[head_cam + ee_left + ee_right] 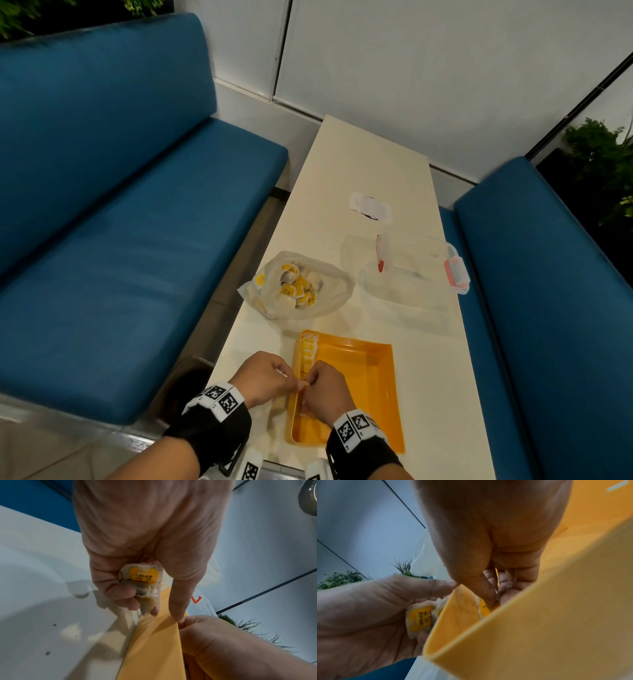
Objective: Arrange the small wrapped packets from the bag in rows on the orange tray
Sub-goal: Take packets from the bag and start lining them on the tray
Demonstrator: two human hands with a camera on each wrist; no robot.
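Both hands work at the near left wall of the orange tray [373, 383]: left hand [265, 378] just outside it, fingers [109, 582] curled round a clutch of spare packets [143, 576], while the right hand [325, 389] pinches one packet [485, 609] down into the row [307, 353] along that wall. Risk now: the loose clutch could spill onto the counter [428, 359] if that grip eases, and the crowding right fingers could knock standing packets askew. Plenty wait in the bag [296, 286] beyond.
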